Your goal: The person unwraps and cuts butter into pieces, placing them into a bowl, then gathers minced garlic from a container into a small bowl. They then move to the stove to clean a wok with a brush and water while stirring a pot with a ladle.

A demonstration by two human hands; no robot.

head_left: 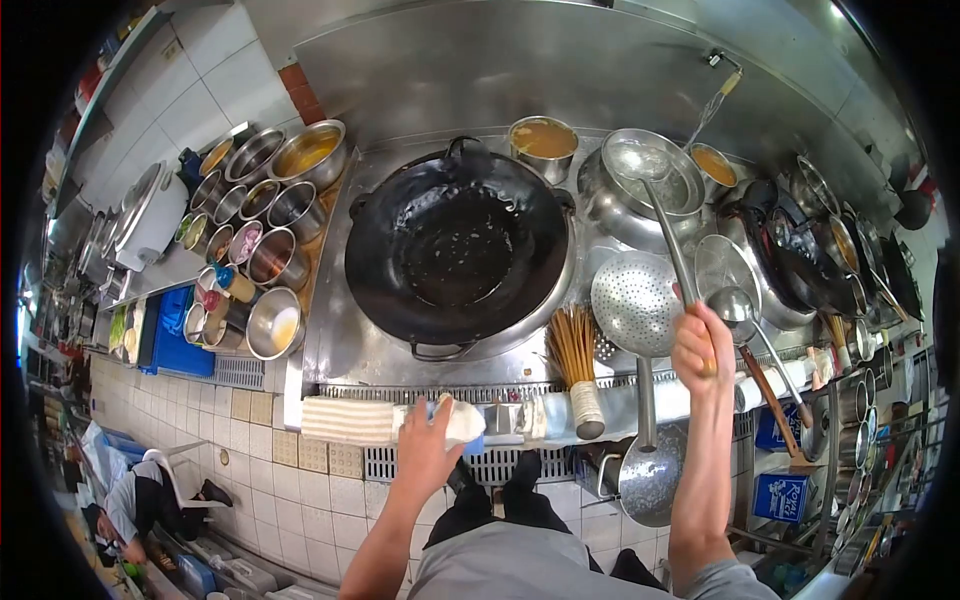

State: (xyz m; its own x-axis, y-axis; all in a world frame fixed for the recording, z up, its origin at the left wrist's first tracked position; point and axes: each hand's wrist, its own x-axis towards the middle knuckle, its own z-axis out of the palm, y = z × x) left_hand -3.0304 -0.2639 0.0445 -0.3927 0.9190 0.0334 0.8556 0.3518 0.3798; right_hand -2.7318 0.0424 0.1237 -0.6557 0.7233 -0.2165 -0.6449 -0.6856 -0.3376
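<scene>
My right hand [703,350] is wrapped round the handle of a long metal ladle [672,238]. The ladle's bowl is over a steel pot [683,187] of clear water at the back right. At the stove's front edge my left hand [430,425] grips a folded white and blue cloth [463,424]. A large black wok [460,250] with a little liquid in its bottom sits on the burner between and beyond my hands. Below my right hand's side lie a perforated strainer [632,300] and a bamboo brush [574,350].
Metal bowls of ingredients [275,258] crowd the left counter. Pots of brown liquid [544,140] stand behind the wok. More black woks [790,255] and ladles [732,306] are at the right. A seated person [150,505] is at the lower left. A tap [725,85] is at the back.
</scene>
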